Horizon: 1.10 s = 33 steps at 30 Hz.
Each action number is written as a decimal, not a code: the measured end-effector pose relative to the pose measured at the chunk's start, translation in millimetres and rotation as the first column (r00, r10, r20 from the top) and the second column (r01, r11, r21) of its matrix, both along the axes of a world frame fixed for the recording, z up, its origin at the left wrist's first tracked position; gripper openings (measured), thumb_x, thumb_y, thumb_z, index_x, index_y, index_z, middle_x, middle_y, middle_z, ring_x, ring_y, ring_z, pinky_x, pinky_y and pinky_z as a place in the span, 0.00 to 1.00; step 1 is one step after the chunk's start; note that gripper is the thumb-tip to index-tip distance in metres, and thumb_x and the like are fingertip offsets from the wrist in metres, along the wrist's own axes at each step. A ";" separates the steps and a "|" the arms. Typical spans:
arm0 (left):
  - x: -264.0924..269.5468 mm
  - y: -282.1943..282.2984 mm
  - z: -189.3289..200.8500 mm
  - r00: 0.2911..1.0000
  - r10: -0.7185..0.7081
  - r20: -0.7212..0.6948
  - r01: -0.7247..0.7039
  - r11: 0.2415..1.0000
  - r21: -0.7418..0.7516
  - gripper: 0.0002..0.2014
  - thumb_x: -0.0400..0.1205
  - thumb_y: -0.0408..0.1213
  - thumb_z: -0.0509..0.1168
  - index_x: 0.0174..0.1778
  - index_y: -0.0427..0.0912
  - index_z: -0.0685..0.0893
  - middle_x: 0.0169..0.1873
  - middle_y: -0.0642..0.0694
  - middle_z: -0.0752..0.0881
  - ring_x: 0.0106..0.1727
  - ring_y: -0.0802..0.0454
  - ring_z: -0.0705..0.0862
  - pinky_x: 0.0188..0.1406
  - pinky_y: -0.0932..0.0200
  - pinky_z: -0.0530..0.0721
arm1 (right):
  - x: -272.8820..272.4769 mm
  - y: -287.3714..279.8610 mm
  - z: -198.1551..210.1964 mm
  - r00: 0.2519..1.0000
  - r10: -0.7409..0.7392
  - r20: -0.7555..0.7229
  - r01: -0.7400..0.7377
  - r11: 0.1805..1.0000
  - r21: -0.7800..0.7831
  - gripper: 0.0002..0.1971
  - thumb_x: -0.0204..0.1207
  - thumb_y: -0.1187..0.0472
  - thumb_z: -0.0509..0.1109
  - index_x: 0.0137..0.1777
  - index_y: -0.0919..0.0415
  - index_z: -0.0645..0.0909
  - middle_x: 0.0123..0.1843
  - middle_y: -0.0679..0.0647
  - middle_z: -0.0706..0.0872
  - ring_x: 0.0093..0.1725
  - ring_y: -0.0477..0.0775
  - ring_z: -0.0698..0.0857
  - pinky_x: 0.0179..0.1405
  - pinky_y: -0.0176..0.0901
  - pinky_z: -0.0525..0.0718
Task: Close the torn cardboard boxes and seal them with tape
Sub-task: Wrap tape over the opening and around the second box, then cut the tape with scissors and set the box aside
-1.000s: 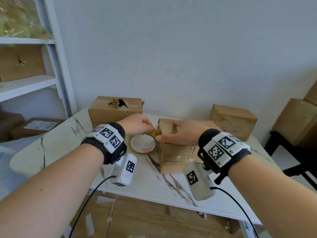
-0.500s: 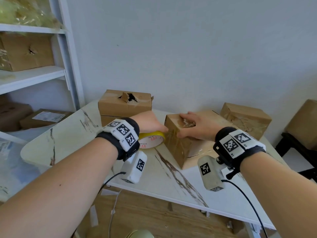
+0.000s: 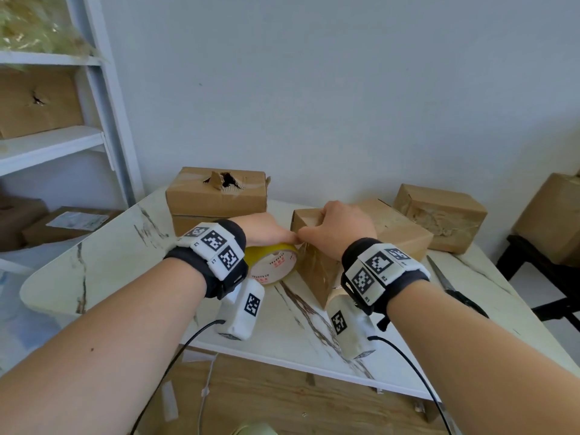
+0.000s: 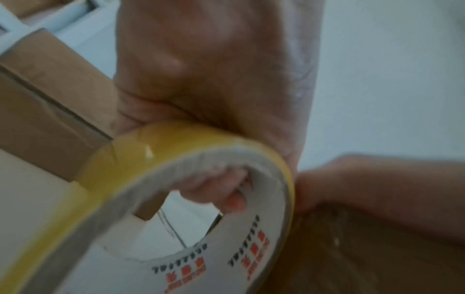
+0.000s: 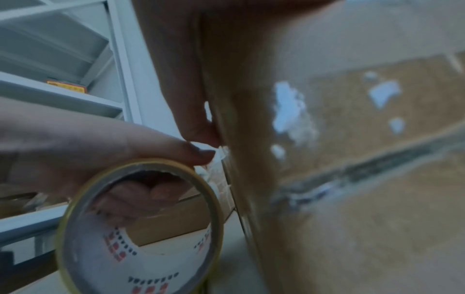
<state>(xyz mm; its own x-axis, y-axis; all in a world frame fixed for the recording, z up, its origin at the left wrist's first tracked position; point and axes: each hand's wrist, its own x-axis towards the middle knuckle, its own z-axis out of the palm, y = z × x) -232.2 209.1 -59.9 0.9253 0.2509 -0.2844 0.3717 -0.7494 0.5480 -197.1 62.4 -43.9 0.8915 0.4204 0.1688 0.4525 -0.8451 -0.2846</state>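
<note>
Head view, left hand: The left hand [image 3: 266, 229] held the tape roll [image 3: 272, 262] upright on edge above the table [image 3: 103, 262], its fingers hidden behind the wrist band.
Head view, tape roll: The yellow roll with a white printed core sat just left of the centre box [image 3: 317, 274], touching or nearly touching its near-left face; which, the view did not settle.
Head view, right hand: The right hand [image 3: 340, 229] lay over the top near corner of the centre box, fingers bent down over its edge, its thumb meeting the left hand's thumb.
Head view, centre box: The box stood at the middle of the table, turned with one corner toward the camera.
Head view, other items: A torn box [image 3: 216, 193] sat far left on a second box, another box [image 3: 439, 211] lay far right, and scissors [image 3: 445, 281] lay near the right edge. A white shelf unit [image 3: 103, 98] stood at left.

Left wrist view, left hand: The left hand [image 4: 214, 69] grasped the tape roll [image 4: 176, 199], thumb on the outer yellow band and fingertips [image 4: 226, 195] curled inside the core.
Left wrist view, right hand: The right hand [image 4: 365, 183] rested on the centre box [image 4: 377, 258] at the right.

Right wrist view, right hand: The right hand [image 5: 186, 69] pressed its thumb against the edge of the centre box [image 5: 365, 159]; the picture was blurred.
Right wrist view, tape roll: The tape roll [image 5: 141, 228] hung at the near left in the left hand [image 5: 88, 149], beside the box edge.
</note>
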 end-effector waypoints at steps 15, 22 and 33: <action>-14.0 -9.9 8.5 0.973 0.002 0.231 0.017 0.996 -0.082 0.15 0.77 0.46 0.70 0.55 0.43 0.82 0.52 0.46 0.84 0.54 0.47 0.84 0.57 0.53 0.81 | 19.8 -74.8 33.0 0.997 -0.040 -0.070 0.059 0.954 0.295 0.19 0.78 0.47 0.67 0.29 0.56 0.82 0.26 0.54 0.80 0.30 0.54 0.79 0.31 0.41 0.76; -11.0 -31.1 4.7 0.925 0.048 0.377 -0.045 0.999 -0.015 0.06 0.75 0.39 0.72 0.43 0.41 0.83 0.36 0.53 0.80 0.46 0.48 0.81 0.50 0.54 0.78 | 35.0 -153.4 15.5 0.944 -0.320 -0.081 0.330 0.908 0.259 0.12 0.72 0.65 0.65 0.29 0.56 0.84 0.36 0.58 0.87 0.38 0.59 0.83 0.33 0.39 0.77; -10.5 -55.9 -0.1 0.918 0.049 0.393 -0.053 0.999 -0.001 0.08 0.75 0.40 0.73 0.32 0.46 0.81 0.34 0.52 0.83 0.46 0.47 0.84 0.54 0.52 0.81 | 44.8 -197.1 -32.9 0.848 -0.481 -0.221 0.426 0.868 -0.257 0.12 0.67 0.56 0.77 0.40 0.63 0.81 0.36 0.57 0.86 0.37 0.56 0.85 0.33 0.42 0.83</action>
